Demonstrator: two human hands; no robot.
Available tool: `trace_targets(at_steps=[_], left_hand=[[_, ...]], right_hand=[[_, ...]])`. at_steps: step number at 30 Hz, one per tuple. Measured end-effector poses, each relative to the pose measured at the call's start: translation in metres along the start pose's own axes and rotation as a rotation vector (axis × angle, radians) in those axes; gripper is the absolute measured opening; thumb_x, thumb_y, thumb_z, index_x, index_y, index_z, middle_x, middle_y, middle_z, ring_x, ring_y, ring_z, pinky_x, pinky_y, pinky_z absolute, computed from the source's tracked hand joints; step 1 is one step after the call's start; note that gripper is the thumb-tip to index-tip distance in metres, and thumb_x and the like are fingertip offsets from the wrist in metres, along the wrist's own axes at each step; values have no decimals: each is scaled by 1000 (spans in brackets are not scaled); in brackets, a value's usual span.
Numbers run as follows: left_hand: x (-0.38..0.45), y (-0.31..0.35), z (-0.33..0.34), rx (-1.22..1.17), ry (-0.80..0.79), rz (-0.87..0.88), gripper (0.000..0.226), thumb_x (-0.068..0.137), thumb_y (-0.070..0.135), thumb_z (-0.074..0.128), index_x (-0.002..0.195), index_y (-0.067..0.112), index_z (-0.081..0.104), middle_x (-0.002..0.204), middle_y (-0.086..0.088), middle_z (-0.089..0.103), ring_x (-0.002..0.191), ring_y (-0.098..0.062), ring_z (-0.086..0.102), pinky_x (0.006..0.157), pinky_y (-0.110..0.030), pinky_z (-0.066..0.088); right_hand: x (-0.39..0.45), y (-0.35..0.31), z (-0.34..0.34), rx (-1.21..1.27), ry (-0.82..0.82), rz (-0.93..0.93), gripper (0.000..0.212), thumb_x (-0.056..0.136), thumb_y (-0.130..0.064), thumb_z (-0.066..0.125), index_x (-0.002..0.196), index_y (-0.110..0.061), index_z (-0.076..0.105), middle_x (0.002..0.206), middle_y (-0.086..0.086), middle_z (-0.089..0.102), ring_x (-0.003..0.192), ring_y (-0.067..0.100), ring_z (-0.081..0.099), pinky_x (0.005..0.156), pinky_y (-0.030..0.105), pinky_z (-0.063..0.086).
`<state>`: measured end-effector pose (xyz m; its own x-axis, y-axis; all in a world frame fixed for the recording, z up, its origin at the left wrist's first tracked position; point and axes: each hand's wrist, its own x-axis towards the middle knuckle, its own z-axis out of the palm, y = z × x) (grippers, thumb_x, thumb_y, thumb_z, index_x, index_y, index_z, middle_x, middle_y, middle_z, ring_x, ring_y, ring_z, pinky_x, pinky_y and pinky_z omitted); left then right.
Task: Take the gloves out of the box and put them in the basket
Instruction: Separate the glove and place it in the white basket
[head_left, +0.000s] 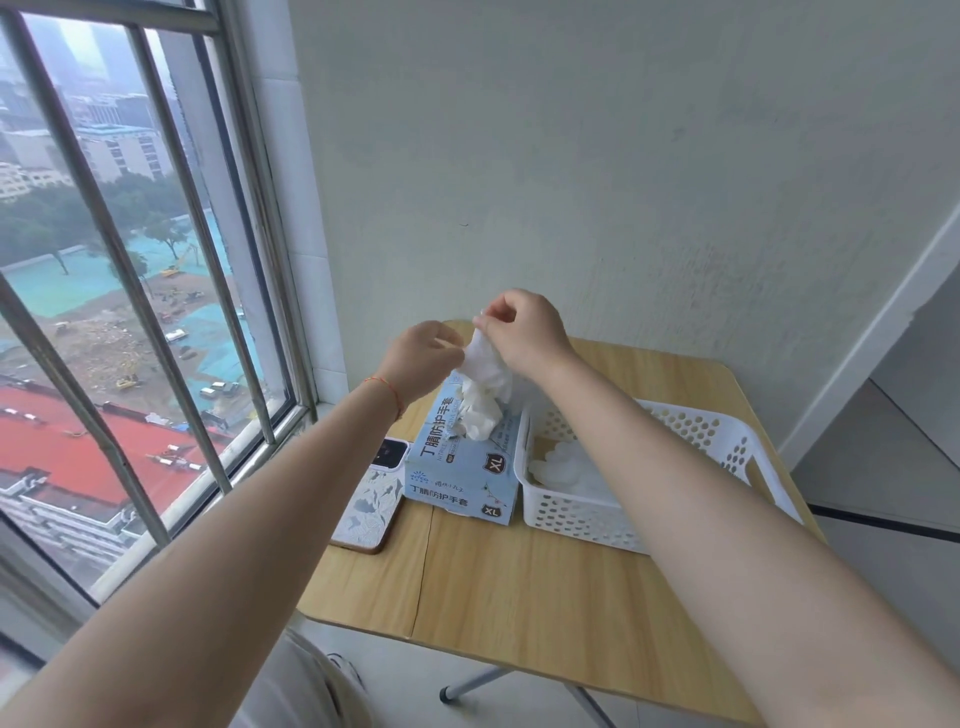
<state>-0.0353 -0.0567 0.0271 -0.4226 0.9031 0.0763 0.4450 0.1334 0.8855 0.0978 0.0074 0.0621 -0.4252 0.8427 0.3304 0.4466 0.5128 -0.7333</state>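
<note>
A white glove (480, 364) is pinched at its top by the right hand (524, 332), fingers curled on the thin material, and is drawn upward. The left hand (423, 358) is closed on the glove's side just below, though whether it grips the same glove or a second one cannot be told from this angle. The glove's lower part is bunched at the opening of the box (462, 467), so it is not yet free. The box stands on the counter (519, 597), touching the white basket (717, 441) to its right. A few pale gloves (569, 470) are already seen lying in the basket, so part of the task appears done. The held glove is still to be pulled clear and carried across; how many are left inside the box is hidden. A phone (371, 501) lies just left of the box.
</note>
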Motion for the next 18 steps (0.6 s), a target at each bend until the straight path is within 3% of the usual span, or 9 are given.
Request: trace_targets(at_steps=[4,8,11,14,16,18], left_hand=[[-3,13,-4,-207,51,69,11,90,15,57,94,10,66,83,1,64,76,-14,59,65,-24,44],[-5,12,-2,158,-89,153,17,84,27,75,91,17,63,82,5,62,71,-10,56,61,-21,43],[1,11,3,309,59,140,10,88,24,68,83,19,61,91,-3,67,79,-18,60,67,-28,48],[8,21,1,220,213,115,6,92,20,57,88,17,60,90,-9,69,81,-29,67,70,-33,52],[10,35,-1,103,293,143,7,94,18,52,92,15,59,86,-8,67,74,-30,68,67,-34,54],[10,57,-2,47,362,205,9,95,20,53,96,13,59,80,0,61,76,-28,65,69,-34,52]], right_hand=[[5,1,-7,-22,-2,25,10,93,-22,59,92,-11,58,79,-7,54,76,12,53,65,23,40],[5,7,-7,33,2,80,11,93,-23,60,87,-14,57,80,3,64,78,21,63,69,30,49],[0,9,-10,42,-24,94,11,91,-23,62,82,-18,56,79,3,66,80,23,65,75,34,53],[-5,12,-15,71,-30,137,9,89,-20,58,82,-23,52,85,3,64,79,22,64,71,33,52],[-7,14,-19,105,-55,170,10,87,-19,58,94,-22,52,87,3,61,77,22,63,66,31,49],[-9,14,-25,133,-87,180,31,85,-23,63,112,-23,48,95,5,59,83,22,63,67,31,49]])
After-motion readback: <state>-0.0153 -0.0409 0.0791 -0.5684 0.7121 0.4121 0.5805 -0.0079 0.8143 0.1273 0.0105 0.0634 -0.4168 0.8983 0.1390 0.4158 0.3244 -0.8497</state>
